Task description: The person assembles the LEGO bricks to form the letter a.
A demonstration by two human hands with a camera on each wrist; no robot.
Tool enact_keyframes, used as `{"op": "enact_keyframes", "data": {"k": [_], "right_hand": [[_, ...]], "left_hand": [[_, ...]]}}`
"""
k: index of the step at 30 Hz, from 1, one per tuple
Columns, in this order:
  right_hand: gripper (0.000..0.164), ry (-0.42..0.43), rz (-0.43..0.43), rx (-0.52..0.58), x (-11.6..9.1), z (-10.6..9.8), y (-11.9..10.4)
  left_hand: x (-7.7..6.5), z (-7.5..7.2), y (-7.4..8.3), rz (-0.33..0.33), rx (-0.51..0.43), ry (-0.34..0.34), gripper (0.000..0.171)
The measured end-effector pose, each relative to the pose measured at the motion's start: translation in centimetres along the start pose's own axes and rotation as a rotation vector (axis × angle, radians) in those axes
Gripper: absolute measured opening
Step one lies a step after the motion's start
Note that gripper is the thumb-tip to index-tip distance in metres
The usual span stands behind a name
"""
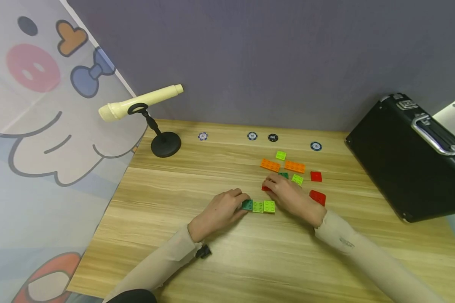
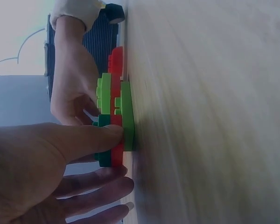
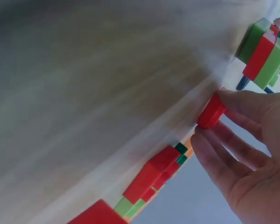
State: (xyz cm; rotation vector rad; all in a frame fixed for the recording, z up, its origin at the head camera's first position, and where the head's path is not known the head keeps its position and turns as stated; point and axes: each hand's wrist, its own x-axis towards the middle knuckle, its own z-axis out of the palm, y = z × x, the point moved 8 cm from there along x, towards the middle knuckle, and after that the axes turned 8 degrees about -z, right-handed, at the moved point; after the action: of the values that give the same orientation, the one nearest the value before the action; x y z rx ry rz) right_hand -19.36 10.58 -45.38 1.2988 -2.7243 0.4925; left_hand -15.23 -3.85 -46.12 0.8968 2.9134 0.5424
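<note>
My left hand [image 1: 221, 209] pinches the dark green brick [image 2: 104, 147] and the red brick [image 2: 117, 148] under it, at the left end of a small stack. A light green brick [image 2: 127, 116] forms the stack's base, against the tabletop. Two light green tops, one a brick [image 1: 269, 206], show to the right of the dark green one in the head view. Beyond the stack, my right hand [image 1: 290, 197] holds a small red brick [image 3: 211, 111] between thumb and fingers, low over or on the table; contact is unclear. The stack and this brick are apart.
Loose orange bricks [image 1: 295, 166], light green bricks [image 1: 281, 155] and red bricks [image 1: 317, 197] lie around the right hand. Several poker chips [image 1: 252, 136] line the back. A cream microphone [image 1: 151, 97] on a black stand [image 1: 166, 144] stands left; a black case [image 1: 405, 164] stands right.
</note>
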Motion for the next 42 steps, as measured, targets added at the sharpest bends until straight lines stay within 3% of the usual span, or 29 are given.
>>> {"op": "enact_keyframes", "data": {"k": [10,16,24,42], "right_hand": [[0.020,0.050,-0.032,-0.077,-1.8,-1.9,-1.2],[0.028,0.077,-0.073,-0.061,-3.0,-3.3,-2.9],[0.028,0.032,-0.126,-0.043,-3.9,-2.6,-5.0],[0.024,0.025,-0.125,-0.064,-3.9,-2.3,-5.1]], "left_hand": [[0.0,0.0,-0.2,-0.011,-0.015,-0.010,0.030],[-0.1,-0.1,-0.3,-0.028,-0.030,-0.011,0.031],[-0.1,-0.1,-0.4,-0.037,-0.031,-0.023,0.032],[0.0,-0.1,-0.5,-0.030,-0.050,-0.025,0.032]]}}
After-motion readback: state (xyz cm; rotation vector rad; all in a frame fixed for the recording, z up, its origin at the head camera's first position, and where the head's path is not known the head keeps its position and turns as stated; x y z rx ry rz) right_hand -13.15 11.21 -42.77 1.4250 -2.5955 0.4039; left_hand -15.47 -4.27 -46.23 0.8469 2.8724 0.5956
